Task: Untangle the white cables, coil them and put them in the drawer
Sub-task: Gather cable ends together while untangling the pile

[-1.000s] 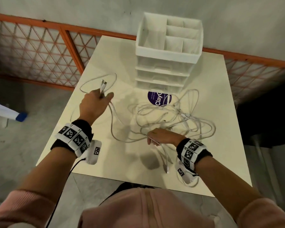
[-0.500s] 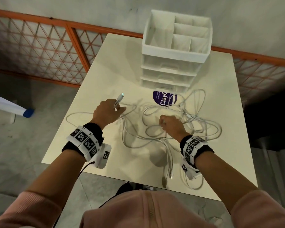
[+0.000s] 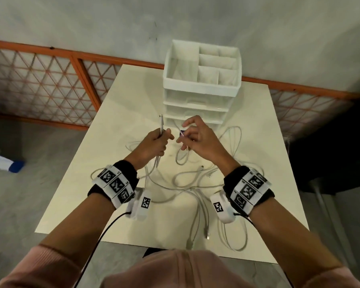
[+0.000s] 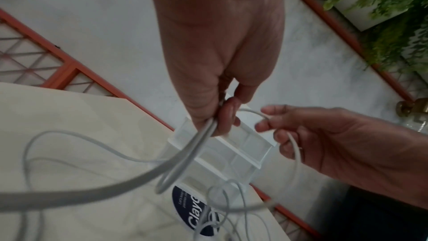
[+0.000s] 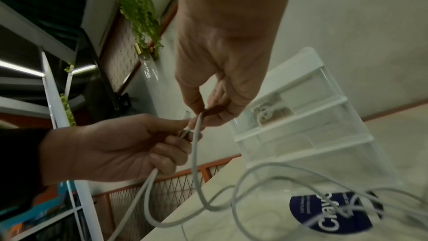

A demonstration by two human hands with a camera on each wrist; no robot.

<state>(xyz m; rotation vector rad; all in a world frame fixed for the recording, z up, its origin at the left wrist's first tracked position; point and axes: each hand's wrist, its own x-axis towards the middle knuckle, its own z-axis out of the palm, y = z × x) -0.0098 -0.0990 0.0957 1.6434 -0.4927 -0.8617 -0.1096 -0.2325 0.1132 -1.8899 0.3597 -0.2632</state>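
Cream rectangular worktop (image 3: 121, 121) against grey wall, orange lattice railing (image 3: 50, 80) behind. White plastic drawer unit (image 3: 202, 88) at 12 o'clock. Tangled white cables (image 3: 195, 183) spread at centre. Left hand (image 3: 154, 144) fisted round doubled cable, plug end up. Right hand (image 3: 197, 136) pinches cable loop, remaining fingers loosely spread.

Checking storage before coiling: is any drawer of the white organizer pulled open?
No, in the head view all the drawers of the white organizer sit flush and closed.
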